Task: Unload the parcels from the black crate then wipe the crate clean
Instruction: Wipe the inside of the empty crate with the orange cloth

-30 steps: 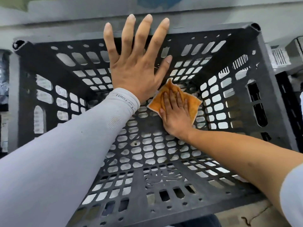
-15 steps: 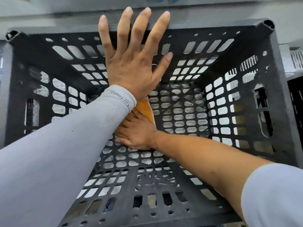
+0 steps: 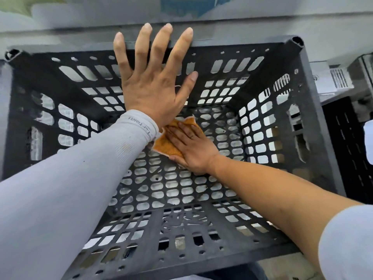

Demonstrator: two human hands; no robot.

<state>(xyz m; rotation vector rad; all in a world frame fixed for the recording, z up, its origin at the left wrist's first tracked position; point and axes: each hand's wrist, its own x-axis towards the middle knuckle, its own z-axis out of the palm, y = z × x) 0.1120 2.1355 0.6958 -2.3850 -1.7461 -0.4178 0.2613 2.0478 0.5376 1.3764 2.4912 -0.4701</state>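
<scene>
The black perforated crate (image 3: 282, 122) fills the view and holds no parcels. My left hand (image 3: 155, 81) lies flat with spread fingers against the crate's far wall, fingertips reaching over the far rim. My right hand (image 3: 191, 148) is down on the crate floor, its straight fingers pressing an orange cloth (image 3: 167, 146) flat against the grid. Part of the cloth is hidden under my left wrist and sleeve.
A second dark crate (image 3: 351, 150) stands to the right, with a grey and white object (image 3: 339, 77) behind it. A pale wall or ledge (image 3: 262, 23) runs just beyond the far rim. Grey floor shows through the crate's holes.
My right hand slid the cloth left across the floor under my left wrist, then back a little to the right. My left hand has stayed braced on the far wall.
</scene>
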